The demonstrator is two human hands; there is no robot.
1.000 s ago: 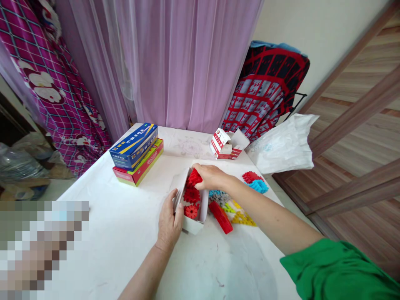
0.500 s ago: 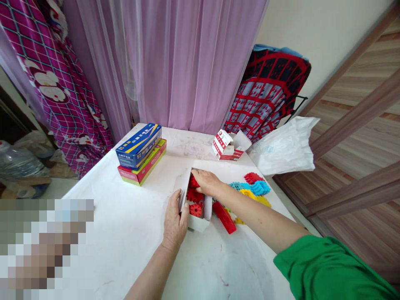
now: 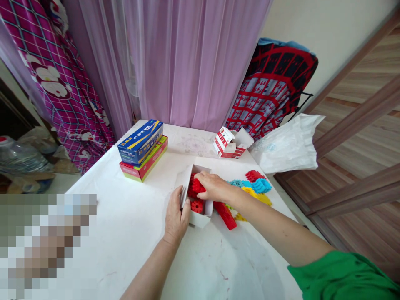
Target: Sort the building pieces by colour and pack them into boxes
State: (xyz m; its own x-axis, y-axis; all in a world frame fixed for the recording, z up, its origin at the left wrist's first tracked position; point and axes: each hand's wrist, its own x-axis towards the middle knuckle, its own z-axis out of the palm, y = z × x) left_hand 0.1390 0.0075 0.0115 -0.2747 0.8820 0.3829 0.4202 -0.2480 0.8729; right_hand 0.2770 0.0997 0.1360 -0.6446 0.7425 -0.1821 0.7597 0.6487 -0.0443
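Note:
An open white box lies on the table with red gear-shaped pieces inside. My left hand grips the box's left side, thumb at the near left edge and fingers along the raised flap. Inside the box, my right hand has its fingers closed on red gear pieces near the far end. Right of the box lie a long red piece, blue gears, yellow gears and more red gears; my right forearm passes over part of this pile.
A blue box rests on a red and green box at the table's back left. An open red and white carton stands at the back right. Beside it, a white bag hangs past the right edge of the white table.
My right hand has drawn back slightly from the box's far end, and red gears now show between its fingers. My left hand stays on the box. The view has shifted slightly.

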